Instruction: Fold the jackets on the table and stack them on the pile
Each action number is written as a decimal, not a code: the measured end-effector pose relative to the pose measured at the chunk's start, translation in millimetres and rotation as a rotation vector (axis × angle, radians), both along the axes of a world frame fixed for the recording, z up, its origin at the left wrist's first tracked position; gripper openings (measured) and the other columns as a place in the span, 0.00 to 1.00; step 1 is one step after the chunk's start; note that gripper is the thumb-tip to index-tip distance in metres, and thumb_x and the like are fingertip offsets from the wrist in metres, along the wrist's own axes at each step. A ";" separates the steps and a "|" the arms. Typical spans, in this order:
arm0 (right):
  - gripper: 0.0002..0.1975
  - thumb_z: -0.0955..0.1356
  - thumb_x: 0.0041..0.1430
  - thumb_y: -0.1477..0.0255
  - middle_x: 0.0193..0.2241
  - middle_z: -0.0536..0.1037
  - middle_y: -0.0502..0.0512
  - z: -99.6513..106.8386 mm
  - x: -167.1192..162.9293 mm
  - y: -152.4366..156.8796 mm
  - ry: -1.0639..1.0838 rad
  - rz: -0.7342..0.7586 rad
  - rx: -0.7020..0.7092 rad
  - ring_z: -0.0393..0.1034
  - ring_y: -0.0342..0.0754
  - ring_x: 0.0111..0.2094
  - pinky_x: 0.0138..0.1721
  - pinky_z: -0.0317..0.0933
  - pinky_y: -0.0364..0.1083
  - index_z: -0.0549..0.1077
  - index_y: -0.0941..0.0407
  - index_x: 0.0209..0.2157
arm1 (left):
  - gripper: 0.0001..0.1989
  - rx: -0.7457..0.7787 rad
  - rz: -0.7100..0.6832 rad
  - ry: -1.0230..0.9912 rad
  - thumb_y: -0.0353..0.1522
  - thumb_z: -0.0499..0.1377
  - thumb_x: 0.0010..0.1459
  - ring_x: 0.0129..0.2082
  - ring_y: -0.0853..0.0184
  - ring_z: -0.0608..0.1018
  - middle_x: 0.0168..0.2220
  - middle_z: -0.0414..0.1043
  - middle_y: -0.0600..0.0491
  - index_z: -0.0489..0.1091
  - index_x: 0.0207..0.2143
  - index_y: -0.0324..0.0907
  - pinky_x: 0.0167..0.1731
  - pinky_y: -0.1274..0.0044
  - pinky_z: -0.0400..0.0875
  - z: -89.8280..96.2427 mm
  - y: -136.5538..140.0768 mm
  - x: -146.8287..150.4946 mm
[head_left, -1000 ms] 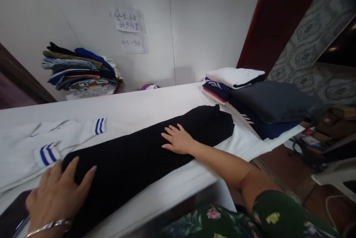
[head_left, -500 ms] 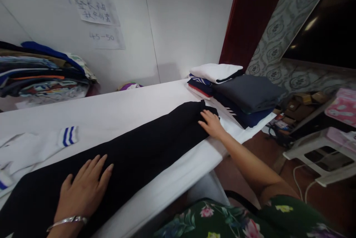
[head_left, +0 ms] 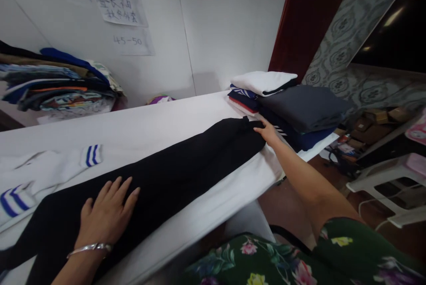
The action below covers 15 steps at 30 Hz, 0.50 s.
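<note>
A pair of black trousers (head_left: 186, 165) lies stretched out across the white-covered table (head_left: 140, 125), its legs parting toward the lower left. My left hand (head_left: 104, 214) rests flat on the cloth with the fingers spread, a silver bangle at its wrist. At the far right end of the trousers, my right hand (head_left: 267, 133) grips the gathered edge between thumb and fingers; the fingertips are partly hidden. A white garment with blue-striped cuffs (head_left: 56, 167) lies behind the trousers on the left.
Folded clothes (head_left: 306, 107) are stacked at the table's right end, close to my right hand. Another clothes pile (head_left: 63, 81) stands at the back left. Paper notes (head_left: 123, 7) hang on the wall. A white stool (head_left: 386, 183) is on the floor at right.
My right hand has gone from lying flat on the trousers to gripping their right end. My left hand stays flat on the cloth. The view has shifted slightly.
</note>
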State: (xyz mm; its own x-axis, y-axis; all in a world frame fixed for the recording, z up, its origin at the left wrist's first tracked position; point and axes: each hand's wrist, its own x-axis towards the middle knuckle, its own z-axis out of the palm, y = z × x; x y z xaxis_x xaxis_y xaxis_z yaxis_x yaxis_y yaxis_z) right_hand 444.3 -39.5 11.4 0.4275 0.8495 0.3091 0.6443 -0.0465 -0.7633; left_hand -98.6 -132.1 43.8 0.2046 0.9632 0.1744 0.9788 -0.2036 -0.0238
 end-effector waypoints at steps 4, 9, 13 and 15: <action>0.33 0.70 0.47 0.70 0.53 0.71 0.62 -2.7 6.8 -5.1 0.051 -0.141 -0.038 0.67 0.52 0.51 0.53 0.59 0.51 0.64 0.60 0.56 | 0.24 0.046 -0.015 -0.036 0.38 0.45 0.60 0.61 0.46 0.60 0.59 0.61 0.40 0.66 0.55 0.41 0.52 0.47 0.55 2.9 -4.1 10.5; 0.31 0.70 0.49 0.68 0.51 0.71 0.67 -11.1 13.6 -12.3 -0.075 -0.170 -0.159 0.66 0.57 0.52 0.54 0.58 0.53 0.66 0.63 0.55 | 0.26 0.019 -0.007 -0.043 0.40 0.42 0.61 0.61 0.49 0.60 0.60 0.60 0.42 0.62 0.58 0.40 0.54 0.50 0.53 -4.1 -8.1 22.2; 0.26 0.63 0.57 0.64 0.53 0.70 0.69 -2.6 12.9 -22.8 -0.188 -0.146 -0.142 0.63 0.59 0.55 0.56 0.54 0.58 0.67 0.64 0.54 | 0.27 0.065 -0.010 -0.115 0.42 0.42 0.62 0.61 0.51 0.61 0.60 0.60 0.41 0.62 0.57 0.38 0.56 0.52 0.52 -5.4 -11.5 21.3; 0.25 0.61 0.60 0.62 0.54 0.68 0.68 6.1 1.7 -35.4 -0.271 -0.093 -0.010 0.60 0.58 0.57 0.58 0.52 0.59 0.67 0.63 0.54 | 0.26 0.106 -0.056 -0.163 0.43 0.44 0.62 0.60 0.53 0.62 0.59 0.61 0.42 0.64 0.56 0.39 0.57 0.54 0.51 -3.8 -16.4 19.7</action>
